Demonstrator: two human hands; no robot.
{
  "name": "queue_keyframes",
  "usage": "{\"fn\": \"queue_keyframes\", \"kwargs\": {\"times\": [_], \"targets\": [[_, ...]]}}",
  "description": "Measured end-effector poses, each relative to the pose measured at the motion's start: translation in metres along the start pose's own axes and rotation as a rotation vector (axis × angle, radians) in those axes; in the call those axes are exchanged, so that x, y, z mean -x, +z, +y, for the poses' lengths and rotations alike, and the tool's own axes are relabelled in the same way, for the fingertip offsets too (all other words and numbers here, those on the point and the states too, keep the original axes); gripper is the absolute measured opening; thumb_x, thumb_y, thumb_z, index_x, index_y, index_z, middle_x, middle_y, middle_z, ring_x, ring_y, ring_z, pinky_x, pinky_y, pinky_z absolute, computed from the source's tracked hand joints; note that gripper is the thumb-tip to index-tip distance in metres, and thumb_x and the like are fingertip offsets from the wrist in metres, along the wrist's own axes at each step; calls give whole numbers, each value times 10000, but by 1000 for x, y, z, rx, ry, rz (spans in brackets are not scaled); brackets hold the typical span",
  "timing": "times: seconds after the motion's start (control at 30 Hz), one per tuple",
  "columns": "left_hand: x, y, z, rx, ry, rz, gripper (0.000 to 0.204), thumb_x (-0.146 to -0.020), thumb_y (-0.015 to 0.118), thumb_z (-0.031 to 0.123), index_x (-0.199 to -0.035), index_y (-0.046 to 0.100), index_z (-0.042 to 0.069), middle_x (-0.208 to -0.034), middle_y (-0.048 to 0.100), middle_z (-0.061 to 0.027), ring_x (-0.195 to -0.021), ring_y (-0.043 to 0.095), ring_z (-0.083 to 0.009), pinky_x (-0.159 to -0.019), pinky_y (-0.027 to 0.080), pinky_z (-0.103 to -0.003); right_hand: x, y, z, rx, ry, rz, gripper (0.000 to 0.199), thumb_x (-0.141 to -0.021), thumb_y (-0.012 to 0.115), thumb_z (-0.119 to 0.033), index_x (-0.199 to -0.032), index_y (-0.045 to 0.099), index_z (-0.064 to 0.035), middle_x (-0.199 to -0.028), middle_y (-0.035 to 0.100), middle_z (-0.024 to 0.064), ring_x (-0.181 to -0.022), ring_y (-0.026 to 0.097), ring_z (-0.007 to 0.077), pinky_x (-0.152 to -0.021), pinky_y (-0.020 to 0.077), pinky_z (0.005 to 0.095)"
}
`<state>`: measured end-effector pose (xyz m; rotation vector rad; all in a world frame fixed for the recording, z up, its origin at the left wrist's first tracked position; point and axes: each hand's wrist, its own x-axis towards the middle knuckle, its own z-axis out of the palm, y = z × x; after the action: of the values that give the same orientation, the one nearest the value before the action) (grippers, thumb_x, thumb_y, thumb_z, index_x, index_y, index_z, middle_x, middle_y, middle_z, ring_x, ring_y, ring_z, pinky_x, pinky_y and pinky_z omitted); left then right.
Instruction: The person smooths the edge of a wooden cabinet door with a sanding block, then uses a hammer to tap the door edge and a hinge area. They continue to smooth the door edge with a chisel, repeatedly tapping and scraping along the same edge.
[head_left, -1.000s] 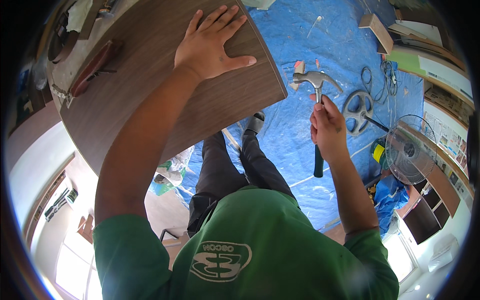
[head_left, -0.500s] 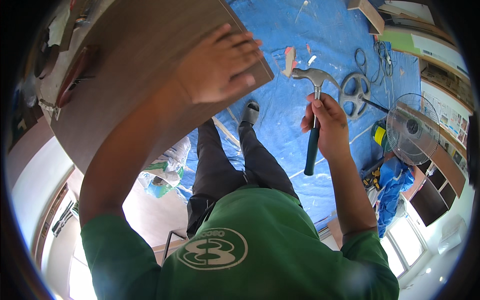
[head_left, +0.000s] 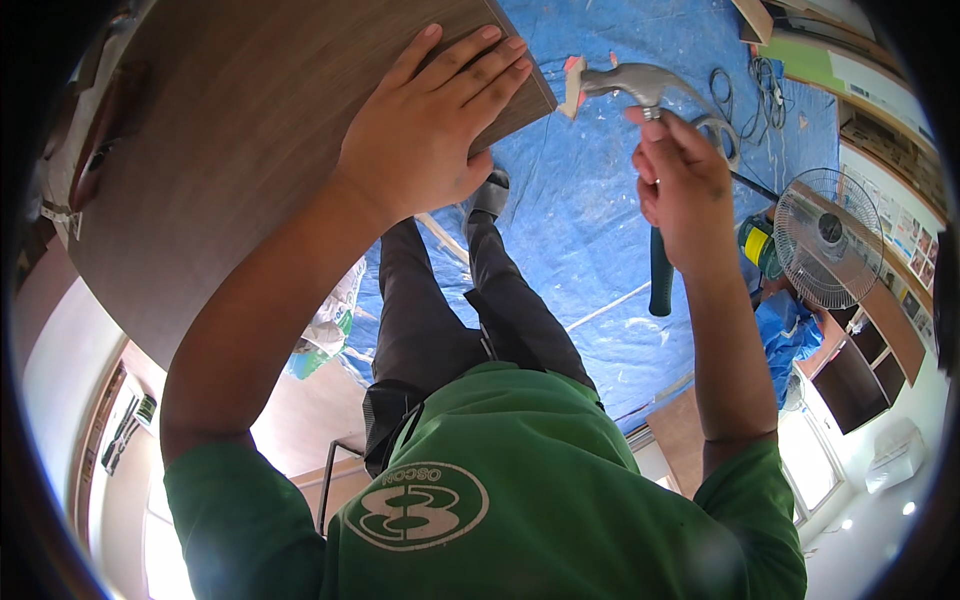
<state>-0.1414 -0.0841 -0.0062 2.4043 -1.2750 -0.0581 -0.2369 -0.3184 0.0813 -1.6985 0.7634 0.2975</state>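
The left hand [head_left: 425,135] lay flat on a broad wooden panel [head_left: 230,130], palm down, its fingers stretched out close together and reaching almost to the panel's far right corner; it pressed on the board rather than gripping it. The panel was a smooth, dark brown slab with fine straight grain and a thin squared edge, and it filled the upper left of the view, its long edge bowed by the lens.

The right hand [head_left: 680,190] was wrapped around the shaft of a claw hammer [head_left: 640,90], fingers curled tight on it high up, just under the head. The hammer head was dull grey metal, curved, with its claw pointing left toward the panel's corner, near it but apart. Below the fist a dark green rubbery grip [head_left: 660,275] hung down, rounded at its end.

Beneath both hands stretched a crinkled blue tarpaulin [head_left: 590,220], its surface creased and scuffed with pale marks. The person wore a green shirt [head_left: 520,500] of soft knit bearing a white emblem, and dark trousers [head_left: 450,310] with a dark shoe [head_left: 490,192] on the tarpaulin. To the right stood a round electric fan [head_left: 828,235] with a wire cage, and on the far side of the tarpaulin a loose coil of dark cable [head_left: 755,85] lay.
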Motion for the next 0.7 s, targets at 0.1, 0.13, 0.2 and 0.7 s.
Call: {"fn": "queue_keyframes", "kwargs": {"times": [0.1, 0.13, 0.2, 0.7], "targets": [[0, 2, 1, -15, 2, 10, 826, -763, 790, 221, -1530, 487, 181, -1602, 469, 21, -1504, 394, -182, -1281, 245, -473, -8, 2, 16, 196, -35, -65, 250, -1078, 588, -267, -1118, 700, -48, -692, 455, -64, -568, 380, 16, -486, 329, 208], [0, 2, 1, -17, 0, 7, 825, -763, 788, 222, -1530, 487, 179, -1603, 466, 24, -1503, 393, -180, -1282, 243, -474, -8, 0, 7, 135, -6, -40, 238, -1078, 583, -260, -1079, 687, -46, -695, 469, -53, -570, 390, 26, -494, 341, 225], [4, 3, 0, -25, -5, -2, 823, -767, 786, 225, -1531, 485, 177, -1607, 461, 29, -1504, 390, -176, -1285, 238, -477, -9, -3, -9, 14, 53, 7, 233, -1077, 574, -246, -1003, 659, -42, -700, 496, -30, -573, 411, 48, -509, 365, 258], [4, 0, 0, -15, 0, -8, 814, -767, 780, 251, -1525, 497, 172, -1618, 446, 28, -1513, 373, -172, -1292, 218, -479, 2, 6, 6, 109, 20, 5, 249, -1086, 565, -268, -1017, 647, -42, -718, 491, -27, -601, 414, 44, -531, 350, 241]]}}
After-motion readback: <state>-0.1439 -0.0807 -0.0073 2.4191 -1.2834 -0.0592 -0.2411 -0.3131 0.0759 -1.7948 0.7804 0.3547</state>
